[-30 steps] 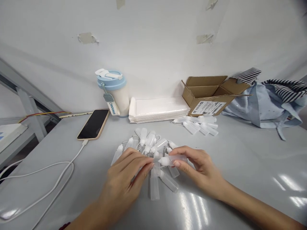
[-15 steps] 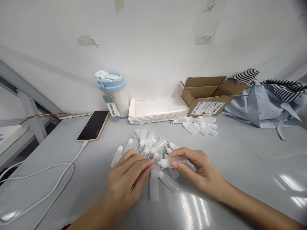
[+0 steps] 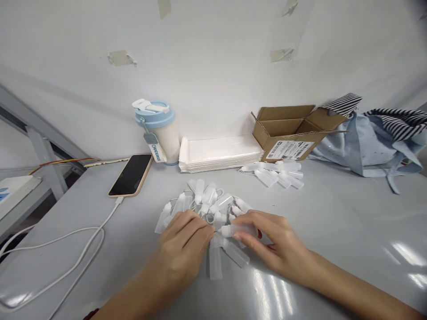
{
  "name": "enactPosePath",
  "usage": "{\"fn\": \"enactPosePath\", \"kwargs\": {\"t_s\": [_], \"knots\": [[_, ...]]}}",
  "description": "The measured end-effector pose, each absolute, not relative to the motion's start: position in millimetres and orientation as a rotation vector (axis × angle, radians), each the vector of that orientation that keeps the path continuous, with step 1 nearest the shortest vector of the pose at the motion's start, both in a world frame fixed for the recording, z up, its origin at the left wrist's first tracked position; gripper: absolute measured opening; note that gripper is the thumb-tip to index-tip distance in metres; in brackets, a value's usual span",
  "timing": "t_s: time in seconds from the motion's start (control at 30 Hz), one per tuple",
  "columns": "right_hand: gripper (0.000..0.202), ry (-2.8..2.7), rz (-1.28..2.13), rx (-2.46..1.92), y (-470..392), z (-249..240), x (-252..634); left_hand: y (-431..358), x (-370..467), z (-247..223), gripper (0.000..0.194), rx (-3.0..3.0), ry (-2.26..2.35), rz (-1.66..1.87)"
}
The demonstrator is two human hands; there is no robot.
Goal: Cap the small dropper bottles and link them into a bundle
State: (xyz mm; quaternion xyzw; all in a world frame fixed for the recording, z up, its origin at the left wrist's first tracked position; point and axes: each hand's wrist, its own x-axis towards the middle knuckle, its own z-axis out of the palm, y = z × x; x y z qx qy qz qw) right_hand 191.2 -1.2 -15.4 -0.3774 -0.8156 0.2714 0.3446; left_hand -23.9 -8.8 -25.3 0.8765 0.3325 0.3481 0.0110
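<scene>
My right hand (image 3: 267, 238) grips a small translucent dropper bottle (image 3: 245, 230) between thumb and fingers, its white tip pointing left. Close to that tip, my left hand (image 3: 187, 240) is closed in a pinch; a thin strand seems to show at its fingertips, but what they hold is too small to make out. Beneath and around both hands spreads a bunch of similar dropper bottles (image 3: 215, 263), with thin pale loops (image 3: 210, 218) among them. Part of the bunch is hidden behind my fingers.
Further back lie more small bottles (image 3: 267, 177), before an open cardboard box (image 3: 290, 150). Stacked white envelopes (image 3: 220, 153) and a blue-lidded cup (image 3: 165, 138) stand by the wall. A phone (image 3: 130, 175) with its white cable (image 3: 90, 249) is left; a blue cloth bag (image 3: 353, 142) sits right.
My right hand has lowered slightly with the dropper bottle, and its fingers have closed further over it. My left hand has shifted a little, still pinched near the tip.
</scene>
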Motion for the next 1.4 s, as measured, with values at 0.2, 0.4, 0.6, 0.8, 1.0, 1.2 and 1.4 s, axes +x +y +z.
{"fn": "enactPosePath", "kwargs": {"t_s": [0.2, 0.4, 0.6, 0.8, 1.0, 1.2, 1.4], "knots": [[0.018, -2.087, 0.791, -1.047, -3, -19, 189, -9, -25, -24, 0.019, 2.740, 1.040, 1.073], [0.021, -1.896, 1.121, -1.147, -1, -12, 189, -5, -25, -13, 0.015, 2.517, 1.111, 1.199], [0.022, -1.775, 1.298, -1.151, 2, -8, 189, -6, -24, -5, 0.016, 2.418, 1.064, 1.189], [0.021, -1.784, 1.323, -1.141, 0, -11, 188, -9, -23, -7, 0.019, 2.346, 0.999, 1.187], [0.021, -1.876, 1.271, -1.147, -2, -10, 189, -12, -23, -11, 0.021, 2.362, 0.957, 1.145], [0.020, -1.911, 1.245, -1.138, -1, -12, 189, -14, -24, -13, 0.022, 2.387, 0.964, 1.095], [0.021, -1.970, 1.155, -1.133, 1, -14, 190, -12, -25, -16, 0.025, 2.401, 0.959, 1.114]]}}
